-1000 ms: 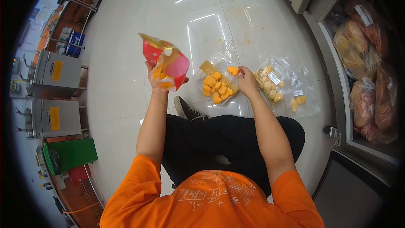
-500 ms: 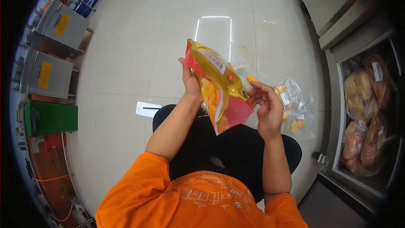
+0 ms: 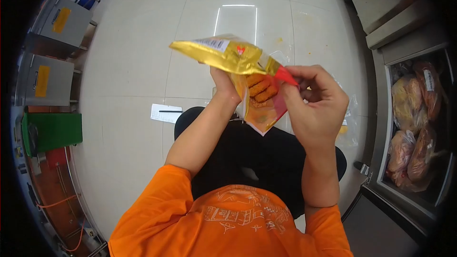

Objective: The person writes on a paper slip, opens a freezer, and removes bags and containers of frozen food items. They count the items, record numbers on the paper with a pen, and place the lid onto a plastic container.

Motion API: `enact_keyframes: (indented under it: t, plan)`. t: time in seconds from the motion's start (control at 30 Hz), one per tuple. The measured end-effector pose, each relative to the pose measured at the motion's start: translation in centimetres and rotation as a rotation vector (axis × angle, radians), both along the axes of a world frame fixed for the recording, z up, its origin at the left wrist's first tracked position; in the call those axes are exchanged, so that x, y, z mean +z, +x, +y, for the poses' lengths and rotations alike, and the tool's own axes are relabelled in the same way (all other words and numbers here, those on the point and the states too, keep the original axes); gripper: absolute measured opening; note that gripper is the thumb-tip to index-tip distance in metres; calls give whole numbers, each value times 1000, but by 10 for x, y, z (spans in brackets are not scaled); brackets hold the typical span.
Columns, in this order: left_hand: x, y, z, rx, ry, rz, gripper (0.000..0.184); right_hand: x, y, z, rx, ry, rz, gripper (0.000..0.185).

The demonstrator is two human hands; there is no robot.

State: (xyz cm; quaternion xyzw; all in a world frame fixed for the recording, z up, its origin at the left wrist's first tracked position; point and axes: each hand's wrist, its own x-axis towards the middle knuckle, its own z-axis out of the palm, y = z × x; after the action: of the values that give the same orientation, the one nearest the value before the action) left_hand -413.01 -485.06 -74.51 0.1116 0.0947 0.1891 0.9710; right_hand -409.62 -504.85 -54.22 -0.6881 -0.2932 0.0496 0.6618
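Observation:
A gold, red and yellow food bag [image 3: 214,57] is held up in front of me over my lap. Crumbed orange-brown pieces [image 3: 259,88] show on its lower part, whether printed or inside I cannot tell. My left hand [image 3: 223,83] supports the bag from behind on the left, its fingers mostly hidden by it. On the other side, my right hand [image 3: 319,102] pinches the red right edge between thumb and fingers. Partly covered by that hand, clear plastic bags [image 3: 350,119] with yellow pieces lie on the tiled floor.
At right, an open freezer compartment [image 3: 383,114] holds several bagged meat pieces [image 3: 407,102]. A paper sheet [image 3: 164,116] with a black pen [image 3: 170,111] lies on the floor at left. Beyond it stand a green bin [image 3: 57,133] and metal cabinets [image 3: 52,78].
My right hand has moved from open fingers beside the bag to a pinch on its red edge. The bag has turned, its gold edge now pointing left.

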Motion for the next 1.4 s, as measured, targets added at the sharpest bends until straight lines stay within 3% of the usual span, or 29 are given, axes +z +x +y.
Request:
enact_keyframes:
  t: [0.17,0.23,0.27,0.43,0.53,0.73,0.8,0.83,0.93,1.03,1.1,1.23,1.37,1.4]
  plan:
    - [4,-3,6,-31,10,-111,55,13,-6,-2,113,71,184,22]
    - [27,-7,-2,-46,69,-178,49,13,-6,-4,151,111,81,25]
    - [73,-15,-19,-57,109,-197,44,13,-7,-5,169,131,31,26]
    - [86,-5,-31,34,-6,-176,23,20,-12,-3,164,146,38,31]
    - [100,-9,-39,29,-60,-119,25,21,-11,-4,166,150,37,33]
    - [81,-21,-39,-306,136,-200,57,13,-11,-4,84,215,15,36]
    - [100,-25,-43,-407,157,-116,64,6,-11,-4,60,226,-15,37]
    - [114,-30,-46,-461,143,-13,67,1,-12,-6,52,211,-34,37]
    - [81,-15,-43,-551,17,67,65,-3,-15,-11,18,200,-74,40]
    - [77,-8,-35,-567,-211,-164,80,-4,-20,-24,-74,184,-102,45]
    - [57,-5,-34,-545,-58,-36,82,-6,-19,-29,-85,186,-120,45]
    - [35,-3,-32,-442,-5,-42,86,-5,-15,-32,-75,202,-106,48]
    - [68,-11,-34,-396,777,-74,84,-1,-14,-27,-79,181,-91,51]
    - [67,-12,-33,-400,849,-61,84,0,-14,-25,-76,181,-90,51]
